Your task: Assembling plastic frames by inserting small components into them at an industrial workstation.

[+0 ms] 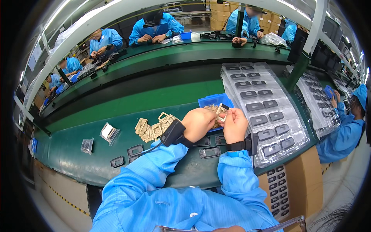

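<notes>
Pinched in the right hand (236,124), mid-picture: one beige frame (219,110) over the blue bin (208,102). Left hand (199,123) meets it, closure unclear. Apparent step: two-handed handling; next move needs steady pinch.

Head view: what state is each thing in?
Pale beige rectangular frame, held in right hand
Left hand, at the frame, grip partly hidden
Blue plastic bin, open, holding beige pieces
Beige rectangular frames, heaped on green table
Dark grey rectangular casings, lying on table
Clear plastic tray, loaded with dark casings
Brown cardboard box, open
</notes>
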`<state>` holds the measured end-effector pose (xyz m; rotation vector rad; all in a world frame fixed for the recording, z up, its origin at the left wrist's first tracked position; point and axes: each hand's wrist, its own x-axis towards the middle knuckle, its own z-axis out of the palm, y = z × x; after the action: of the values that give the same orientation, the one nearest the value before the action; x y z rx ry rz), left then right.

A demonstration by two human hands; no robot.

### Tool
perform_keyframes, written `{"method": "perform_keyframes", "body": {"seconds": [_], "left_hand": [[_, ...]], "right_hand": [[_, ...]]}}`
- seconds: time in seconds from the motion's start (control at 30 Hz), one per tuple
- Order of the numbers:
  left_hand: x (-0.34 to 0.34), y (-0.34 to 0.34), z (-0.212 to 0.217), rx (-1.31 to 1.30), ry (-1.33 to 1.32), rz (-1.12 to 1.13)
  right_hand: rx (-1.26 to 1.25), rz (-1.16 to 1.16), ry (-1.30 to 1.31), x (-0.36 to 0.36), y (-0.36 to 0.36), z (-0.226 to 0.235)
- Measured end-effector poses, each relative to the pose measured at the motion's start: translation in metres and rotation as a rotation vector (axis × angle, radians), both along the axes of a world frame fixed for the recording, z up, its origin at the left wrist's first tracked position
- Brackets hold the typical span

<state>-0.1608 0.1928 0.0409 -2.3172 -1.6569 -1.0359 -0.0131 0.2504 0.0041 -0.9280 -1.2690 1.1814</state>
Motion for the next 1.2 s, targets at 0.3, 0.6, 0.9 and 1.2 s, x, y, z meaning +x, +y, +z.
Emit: {"method": "perform_keyframes", "body": {"seconds": [0.3, 0.6, 0.9, 1.2], "left_hand": [[-0.006, -0.001, -0.005, 0.048, 0.114, -0.079], [-0.008, 0.006, 0.014, -0.264, -0.711, -0.021], [-0.004, 0.015, -0.001, -0.051, -0.086, 0.16], [-0.005, 0.008, 0.014, -0.098, -0.112, 0.211]], "right_hand": [[-0.063, 0.143, 0.163, 0.001, -0.003, 0.007], [0.575, -0.012, -0.245, -0.001, -0.007, 0.012], [0.552, -0.459, -0.309, 0.001, -0.001, 0.008], [0.583, -0.367, -0.311, -0.001, -0.001, 0.009]]}}
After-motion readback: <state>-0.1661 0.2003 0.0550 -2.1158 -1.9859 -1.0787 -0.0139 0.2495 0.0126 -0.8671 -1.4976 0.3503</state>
